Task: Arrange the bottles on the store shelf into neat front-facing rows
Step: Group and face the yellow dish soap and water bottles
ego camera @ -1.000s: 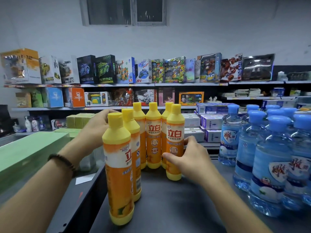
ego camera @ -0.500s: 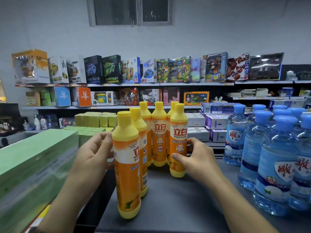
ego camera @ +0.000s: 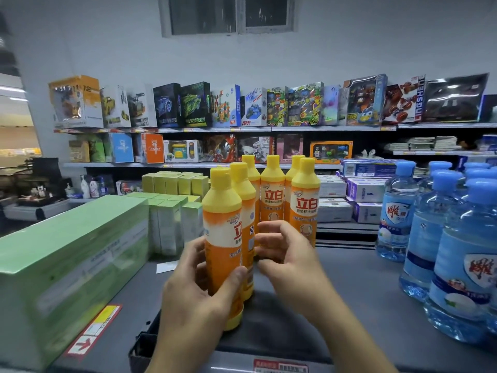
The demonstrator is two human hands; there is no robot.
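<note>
Several yellow-capped orange detergent bottles stand in two rows on the dark grey shelf [ego camera: 355,281]. My left hand [ego camera: 199,294] wraps the lower body of the front bottle [ego camera: 222,232], whose label is turned partly to the right. My right hand [ego camera: 287,262] curls thumb and fingers against the right side of the second bottle [ego camera: 246,208] just behind it. The right-row front bottle [ego camera: 305,205] and the back bottle [ego camera: 272,195] show their red-lettered labels forward. Further bottles behind them are partly hidden.
Several blue water bottles [ego camera: 454,254] crowd the shelf's right side. A long green carton [ego camera: 67,265] and small green boxes [ego camera: 172,224] stand at the left. Toy boxes [ego camera: 226,106] fill the wall shelves behind. A white slip [ego camera: 166,266] lies on the shelf.
My right hand left the right-row front bottle and moved left to the second bottle. My left hand came round from behind the row onto the front bottle's lower body.
</note>
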